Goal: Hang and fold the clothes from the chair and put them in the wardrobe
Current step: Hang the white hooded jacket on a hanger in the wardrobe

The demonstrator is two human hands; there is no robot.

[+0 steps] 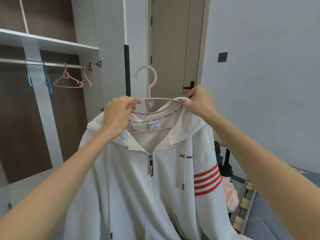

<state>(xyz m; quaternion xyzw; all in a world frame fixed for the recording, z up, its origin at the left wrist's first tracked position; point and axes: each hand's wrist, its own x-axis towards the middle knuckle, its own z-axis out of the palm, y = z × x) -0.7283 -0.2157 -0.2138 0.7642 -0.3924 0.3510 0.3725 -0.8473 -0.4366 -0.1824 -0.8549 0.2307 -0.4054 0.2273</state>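
A white zip hoodie with red sleeve stripes hangs in front of me on a pink hanger, whose hook points up. My left hand grips the hanger's left arm and the hoodie's shoulder. My right hand pinches the hoodie's collar over the hanger's right end. The open wardrobe stands to the left, with a metal rail under its shelf.
On the rail hang two blue hangers and two empty pink hangers. A closed door is straight ahead. Dark and pink clothes lie behind the hoodie at the right, beside a slatted frame.
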